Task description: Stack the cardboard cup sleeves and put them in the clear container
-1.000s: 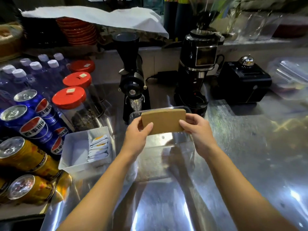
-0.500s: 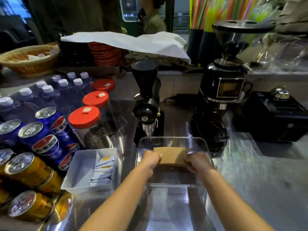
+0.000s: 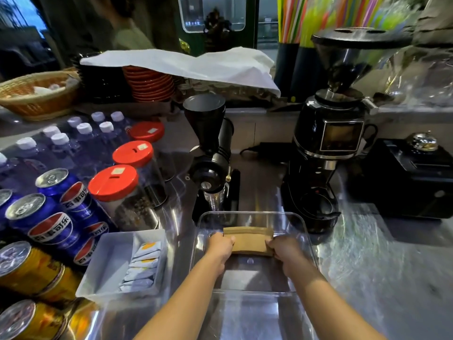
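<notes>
We hold a stack of cardboard cup sleeves (image 3: 248,241) inside the clear container (image 3: 304,227) on the steel bench (image 3: 372,261), our two bare hands at either end. The left hand (image 3: 220,245) has its grip clamped on the stack's left edge; the right hand (image 3: 285,247) has its grip clamped on the right edge. The brown stack sits low between the container's walls, toward its far half — whether it touches the bottom we cannot tell.

At twelve o'clock from the container, just behind its far rim, stands a slim black grinder (image 3: 210,155). At one o'clock a larger grinder (image 3: 328,143) with a dark hopper rises beside it, and at two o'clock a black box (image 3: 411,177) carries a shiny bell (image 3: 422,141).

At nine o'clock, just beside the container, a white tray (image 3: 110,256) holds small sachets (image 3: 142,266) lined up in its right compartment. Farther out at nine and ten o'clock lie blue cola cans (image 3: 49,217) and gold cans (image 3: 22,271) on their sides, with three red-lidded jars (image 3: 117,190) in a row behind them and clear water bottles (image 3: 61,143) with white caps beyond.

On the raised shelf at eleven o'clock a white cloth (image 3: 186,62) covers stacked red saucers (image 3: 150,84); a woven basket (image 3: 36,94) sits at ten o'clock — and bright straws (image 3: 318,15) stand in dark holders at one o'clock.
</notes>
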{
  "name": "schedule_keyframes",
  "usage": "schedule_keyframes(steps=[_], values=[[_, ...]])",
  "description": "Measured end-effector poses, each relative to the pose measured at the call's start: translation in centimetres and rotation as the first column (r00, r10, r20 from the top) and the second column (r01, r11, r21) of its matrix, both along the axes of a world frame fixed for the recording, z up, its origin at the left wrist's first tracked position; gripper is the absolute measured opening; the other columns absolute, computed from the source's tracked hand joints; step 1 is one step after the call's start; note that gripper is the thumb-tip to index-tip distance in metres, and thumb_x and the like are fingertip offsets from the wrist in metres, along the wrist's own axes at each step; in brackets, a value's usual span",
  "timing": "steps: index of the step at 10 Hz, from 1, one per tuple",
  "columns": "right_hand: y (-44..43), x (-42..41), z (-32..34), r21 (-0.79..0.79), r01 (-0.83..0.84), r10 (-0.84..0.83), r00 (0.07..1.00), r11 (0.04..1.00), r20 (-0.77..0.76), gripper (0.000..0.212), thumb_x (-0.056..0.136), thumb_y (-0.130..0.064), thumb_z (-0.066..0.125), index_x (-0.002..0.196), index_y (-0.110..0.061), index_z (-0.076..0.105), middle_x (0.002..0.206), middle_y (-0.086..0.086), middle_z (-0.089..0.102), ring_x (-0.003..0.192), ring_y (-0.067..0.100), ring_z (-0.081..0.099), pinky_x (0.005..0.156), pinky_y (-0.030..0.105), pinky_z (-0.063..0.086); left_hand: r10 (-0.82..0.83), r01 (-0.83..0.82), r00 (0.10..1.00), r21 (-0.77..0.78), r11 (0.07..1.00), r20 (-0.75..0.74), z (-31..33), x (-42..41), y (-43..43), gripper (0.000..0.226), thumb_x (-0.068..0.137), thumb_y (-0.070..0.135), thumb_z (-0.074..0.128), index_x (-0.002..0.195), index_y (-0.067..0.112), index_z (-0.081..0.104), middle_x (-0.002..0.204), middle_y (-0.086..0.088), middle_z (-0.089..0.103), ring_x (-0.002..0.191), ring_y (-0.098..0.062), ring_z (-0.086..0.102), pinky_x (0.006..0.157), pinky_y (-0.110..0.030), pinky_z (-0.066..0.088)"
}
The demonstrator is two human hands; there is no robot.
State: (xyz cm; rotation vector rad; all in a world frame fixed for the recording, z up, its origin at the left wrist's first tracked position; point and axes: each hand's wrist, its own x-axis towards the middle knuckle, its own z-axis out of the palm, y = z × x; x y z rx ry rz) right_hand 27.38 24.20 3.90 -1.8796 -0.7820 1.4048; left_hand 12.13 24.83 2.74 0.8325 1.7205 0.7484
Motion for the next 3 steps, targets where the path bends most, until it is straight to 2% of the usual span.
schedule_keyframes(steps=[1,2,3], values=[[0.22,-0.23,-0.42,0.020,0.011,-0.012,0.999,1.000,0.047,0.027,0.082,-0.006,0.061,0.060,-0.017,0.048,0.080,0.012,0.060,0.057,0.015,0.048,0.051,0.023,0.040,0.014,-0.013,0.999,0.033,0.999,-0.045,-0.25,-0.10,0.04,0.006,0.086,0.014,0.055,0.088,0.010,0.059,0.097,-0.014,0.063,0.082,-0.023,0.056,0.066,-0.028,0.043],[0.33,-0.56,-0.60,0.056,-0.080,0.066,0.974,0.995,0.218,0.020,0.084,-0.013,0.059,0.065,-0.012,0.057,0.103,0.021,0.067,0.074,0.022,0.054,0.052,0.027,0.037,-0.026,0.029,0.992,0.019,0.999,-0.127,-0.17,-0.20,0.48,0.017,0.085,0.017,0.057,0.099,0.008,0.056,0.106,-0.013,0.061,0.093,-0.026,0.057,0.075,-0.030,0.044],[0.02,-0.90,-0.67,0.123,-0.130,0.075,0.922,0.984,0.379,0.017,0.084,-0.016,0.060,0.076,-0.001,0.063,0.096,0.022,0.065,0.094,0.034,0.060,0.071,0.031,0.042,-0.054,0.054,0.978,-0.002,0.999,-0.201,0.63,-0.34,0.55,0.036,0.081,0.016,0.057,0.113,0.002,0.052,0.117,-0.015,0.059,0.105,-0.032,0.056,0.083,-0.034,0.047]])
